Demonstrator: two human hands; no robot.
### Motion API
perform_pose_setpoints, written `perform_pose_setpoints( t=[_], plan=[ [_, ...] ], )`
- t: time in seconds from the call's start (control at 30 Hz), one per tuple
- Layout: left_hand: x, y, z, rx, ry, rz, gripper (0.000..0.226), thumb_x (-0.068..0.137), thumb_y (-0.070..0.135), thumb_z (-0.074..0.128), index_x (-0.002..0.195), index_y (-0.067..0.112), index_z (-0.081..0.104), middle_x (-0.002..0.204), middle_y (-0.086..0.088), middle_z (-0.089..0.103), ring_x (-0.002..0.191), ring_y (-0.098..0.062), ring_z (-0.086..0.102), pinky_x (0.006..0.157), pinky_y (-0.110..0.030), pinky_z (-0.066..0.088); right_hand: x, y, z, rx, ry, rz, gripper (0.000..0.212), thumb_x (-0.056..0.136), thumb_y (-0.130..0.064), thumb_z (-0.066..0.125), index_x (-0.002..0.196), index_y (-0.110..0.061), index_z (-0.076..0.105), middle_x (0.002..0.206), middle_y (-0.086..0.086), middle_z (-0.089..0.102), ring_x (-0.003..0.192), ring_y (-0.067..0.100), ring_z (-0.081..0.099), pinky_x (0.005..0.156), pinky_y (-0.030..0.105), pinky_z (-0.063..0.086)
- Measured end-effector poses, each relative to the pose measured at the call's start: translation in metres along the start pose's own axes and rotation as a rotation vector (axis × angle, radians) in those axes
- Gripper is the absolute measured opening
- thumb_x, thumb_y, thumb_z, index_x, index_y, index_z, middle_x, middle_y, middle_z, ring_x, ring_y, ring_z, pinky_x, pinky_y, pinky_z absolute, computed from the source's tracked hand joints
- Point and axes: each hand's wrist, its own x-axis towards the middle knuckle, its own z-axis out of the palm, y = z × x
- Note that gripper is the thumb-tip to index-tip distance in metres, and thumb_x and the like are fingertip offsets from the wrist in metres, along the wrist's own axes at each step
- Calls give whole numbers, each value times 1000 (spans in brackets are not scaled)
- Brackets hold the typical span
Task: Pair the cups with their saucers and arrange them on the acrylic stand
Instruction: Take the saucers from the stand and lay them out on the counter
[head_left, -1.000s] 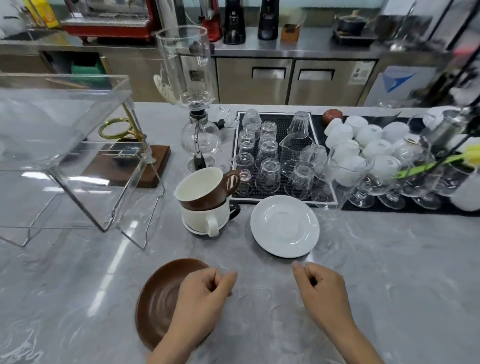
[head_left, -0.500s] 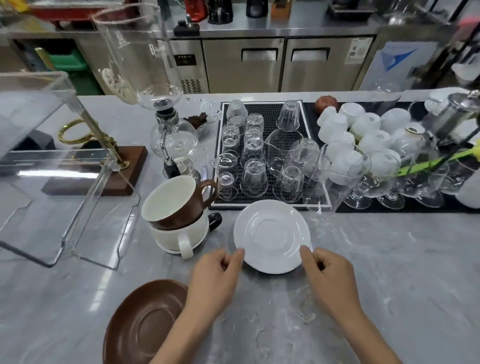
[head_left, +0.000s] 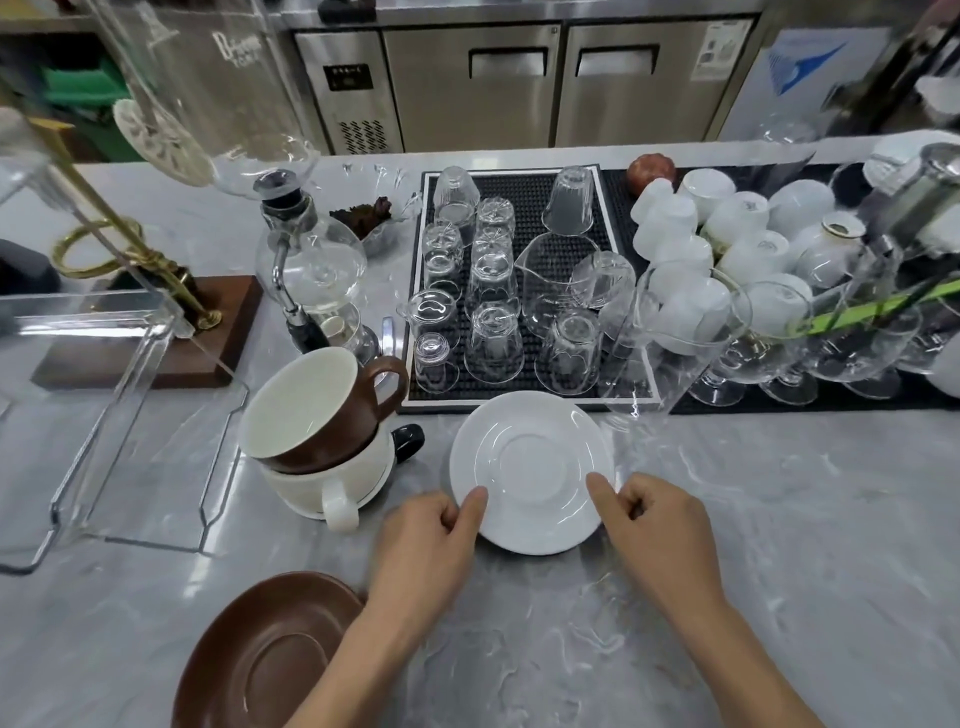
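white saucer (head_left: 530, 467) on counter, left hand (head_left: 423, 551) and right hand (head_left: 657, 535) pinching its rim

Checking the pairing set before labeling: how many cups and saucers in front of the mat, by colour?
Brown cup: 1
White cup: 1
Brown saucer: 1
White saucer: 1
Total: 4
The brown cup sits stacked in the white one; both hands' fingers touch the white saucer's rim.
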Motion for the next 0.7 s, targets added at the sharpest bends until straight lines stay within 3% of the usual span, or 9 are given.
perform_pose_setpoints(
  t=[0.17, 0.57, 0.7],
  plan=[
    [2, -1, 1, -37, -13, -18, 60, 94, 47, 63, 51, 16, 34, 46, 4, 36, 48, -14, 34, 49, -31, 28, 2, -2, 2, -76, -30, 8, 52, 78, -59, 59, 49, -19, 43, 53, -18, 56, 48, 12, 51, 47, 27, 40],
    [0, -2, 4, -164, 0, -41, 56, 92, 35, 68, 50, 18, 35, 46, 5, 34, 48, -14, 30, 51, -33, 29, 1, -7, 3, -28, -50, -2, 52, 84, -42, 63, 48, -21, 32, 44, -15, 46, 43, 10, 35, 47, 28, 35],
    [-2, -3, 6, -200, 26, -42, 56, 92, 31, 70, 51, 8, 40, 49, 0, 38, 50, -14, 32, 51, -29, 29, -2, -7, 4, -23, -30, 3, 52, 86, -39, 64, 48, -21, 32, 40, -6, 38, 44, 11, 35, 47, 29, 35]
  ],
)
